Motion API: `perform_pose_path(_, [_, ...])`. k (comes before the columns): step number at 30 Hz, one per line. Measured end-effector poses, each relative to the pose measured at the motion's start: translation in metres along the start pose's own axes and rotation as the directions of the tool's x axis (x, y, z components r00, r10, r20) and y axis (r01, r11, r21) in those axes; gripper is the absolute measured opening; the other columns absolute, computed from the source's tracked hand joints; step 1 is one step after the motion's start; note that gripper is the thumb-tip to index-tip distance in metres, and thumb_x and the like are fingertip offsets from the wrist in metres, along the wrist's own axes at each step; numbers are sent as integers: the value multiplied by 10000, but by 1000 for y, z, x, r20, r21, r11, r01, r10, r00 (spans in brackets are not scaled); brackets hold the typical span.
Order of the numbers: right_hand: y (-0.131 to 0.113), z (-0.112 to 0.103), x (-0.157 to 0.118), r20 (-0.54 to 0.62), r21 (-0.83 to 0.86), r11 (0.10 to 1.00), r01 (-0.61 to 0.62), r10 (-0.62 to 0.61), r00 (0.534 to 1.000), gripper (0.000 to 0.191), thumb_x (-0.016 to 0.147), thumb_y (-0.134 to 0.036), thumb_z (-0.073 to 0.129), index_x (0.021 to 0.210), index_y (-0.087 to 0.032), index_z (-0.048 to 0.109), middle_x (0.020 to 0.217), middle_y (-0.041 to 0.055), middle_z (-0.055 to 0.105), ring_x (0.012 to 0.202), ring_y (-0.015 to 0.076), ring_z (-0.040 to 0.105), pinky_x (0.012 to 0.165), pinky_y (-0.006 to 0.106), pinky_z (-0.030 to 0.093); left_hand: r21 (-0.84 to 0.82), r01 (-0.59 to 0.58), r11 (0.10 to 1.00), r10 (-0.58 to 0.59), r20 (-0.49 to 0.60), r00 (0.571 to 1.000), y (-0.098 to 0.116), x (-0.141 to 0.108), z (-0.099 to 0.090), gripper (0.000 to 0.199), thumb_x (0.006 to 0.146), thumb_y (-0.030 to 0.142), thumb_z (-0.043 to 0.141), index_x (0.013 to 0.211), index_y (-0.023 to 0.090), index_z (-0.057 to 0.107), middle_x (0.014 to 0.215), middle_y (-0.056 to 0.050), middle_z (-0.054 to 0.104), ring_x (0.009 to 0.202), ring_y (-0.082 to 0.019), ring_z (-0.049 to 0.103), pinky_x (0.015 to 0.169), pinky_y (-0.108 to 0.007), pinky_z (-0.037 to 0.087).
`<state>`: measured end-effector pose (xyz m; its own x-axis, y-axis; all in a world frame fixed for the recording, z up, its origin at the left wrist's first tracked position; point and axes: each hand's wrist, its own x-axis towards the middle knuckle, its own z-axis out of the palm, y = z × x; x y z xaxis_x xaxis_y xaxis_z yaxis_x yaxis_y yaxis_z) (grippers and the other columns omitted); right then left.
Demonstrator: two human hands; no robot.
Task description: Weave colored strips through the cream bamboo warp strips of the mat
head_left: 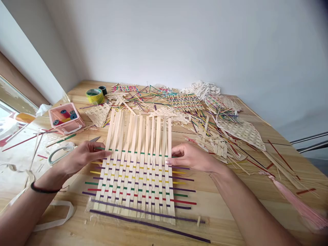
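Note:
A half-woven mat [138,171] lies on the table between my hands, with pale upright strips crossed by purple, yellow, green and red ones. Its pale strips [132,131] run on unwoven at the far end. A thin green strip [128,151] crosses them just above the woven part. My left hand [85,155] is closed on the left end of this green strip, by the mat's edge. At the opposite edge my right hand [188,158] pinches around the strip's right end, its thumb against the outermost pale strip. Two purple strips [153,225] lie across the near edge under clear tape.
Scissors [61,152] lie beyond my left wrist. Behind them stand a pink box [66,118] of thread spools and a yellow tape roll [94,96]. Scrap strips and woven pieces [186,102] cover the back. A woven fan [242,131] and pink tassel [297,200] lie right.

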<state>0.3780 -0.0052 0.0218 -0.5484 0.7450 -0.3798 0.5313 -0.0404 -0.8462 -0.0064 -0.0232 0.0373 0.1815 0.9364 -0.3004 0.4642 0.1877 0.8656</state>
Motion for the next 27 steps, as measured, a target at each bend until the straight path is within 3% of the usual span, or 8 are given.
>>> perform_pose_path(2, [5, -5, -3, -106, -45, 999, 8, -13, 994, 408, 798, -567, 741, 907, -176, 778, 899, 54, 778, 847, 241, 700, 760, 341, 507, 73, -23, 997, 19, 57, 998, -2, 3, -7, 441, 844, 612, 693, 777, 179, 744, 749, -39, 717, 720, -202, 664, 701, -284, 525])
perform_pose_path(5, [9, -9, -11, -337, -153, 988, -18, -36, 941, 307, 831, -459, 721, 960, -183, 759, 966, 88, 780, 893, 262, 710, 831, 393, 530, 264, -91, 960, 113, -70, 991, -4, 4, -15, 486, 883, 666, 608, 877, 198, 738, 856, -54, 755, 823, -236, 699, 767, -304, 521])
perform_pose_path(7, [5, -4, -16, -427, -249, 968, -40, -72, 901, 218, 853, -373, 711, 961, -188, 751, 981, 94, 774, 900, 268, 709, 840, 413, 529, 430, -163, 888, 251, -157, 955, -4, 1, -13, 448, 900, 638, 597, 925, 210, 727, 914, -52, 748, 831, -233, 688, 738, -301, 497])
perform_pose_path(9, [-4, 9, -18, -443, -345, 938, -27, -137, 886, 140, 875, -278, 706, 981, -196, 746, 1031, 93, 771, 954, 268, 705, 892, 424, 520, 557, -252, 792, 407, -174, 897, -2, -4, -3, 392, 930, 578, 583, 961, 210, 715, 982, -61, 728, 846, -226, 678, 747, -309, 483])
perform_pose_path(11, [-15, 27, -18, -417, -417, 909, 10, -201, 886, 134, 889, -210, 712, 1021, -202, 735, 1097, 88, 754, 1030, 261, 687, 962, 429, 504, 615, -346, 709, 516, -118, 849, 0, -10, 14, 347, 963, 521, 567, 1030, 209, 701, 1069, -75, 702, 898, -227, 679, 821, -331, 490])
perform_pose_path(15, [-34, 61, -15, -340, -530, 848, 7, -220, 914, 369, 859, -221, 799, 1207, -196, 677, 1242, 100, 670, 1210, 290, 595, 1059, 458, 477, 732, -412, 542, 613, -9, 790, -4, -15, 46, 405, 960, 534, 576, 1157, 188, 648, 1144, -120, 657, 1019, -298, 639, 948, -449, 486])
perform_pose_path(20, [-41, 69, -15, -351, -622, 775, -115, -145, 925, 514, 786, -254, 885, 1240, -178, 655, 1265, 114, 630, 1232, 317, 569, 1060, 474, 484, 849, -301, 434, 585, -11, 811, -19, -8, 49, 436, 924, 560, 623, 1135, 180, 599, 1173, -149, 632, 1125, -360, 586, 940, -517, 497])
perform_pose_path(27, [-47, 62, -10, -308, -656, 740, -150, -81, 948, 473, 763, -258, 904, 1169, -184, 673, 1188, 93, 670, 1167, 311, 624, 988, 481, 533, 837, -308, 453, 489, 56, 870, -26, -6, 39, 497, 834, 499, 768, 1202, 209, 604, 1256, -117, 628, 1204, -353, 574, 1010, -527, 481])
